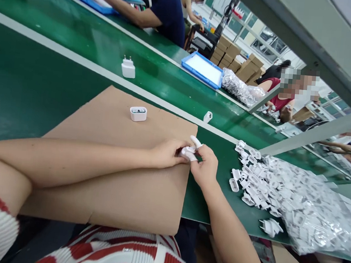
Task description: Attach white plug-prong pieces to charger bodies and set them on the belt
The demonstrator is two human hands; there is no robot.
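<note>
My left hand (169,153) and my right hand (205,165) meet above the right edge of a brown cardboard sheet (112,183). Between them, the fingers of both are closed on a small white plastic charger part (184,152), mostly hidden by the fingers. White finger covers sit on fingertips of my right hand. Farther back on the cardboard stands an open white charger housing (138,114) with a circuit board showing inside. A white plug charger (128,68) stands upright, prongs up, on the green belt (99,55).
To the right lie a loose pile of white plug shells (251,183) and a big clear bag (313,205) full of them. One white piece (208,117) rests by the belt's edge. Beyond are a blue tray (202,69) and several co-workers. A metal post (313,131) slants at right.
</note>
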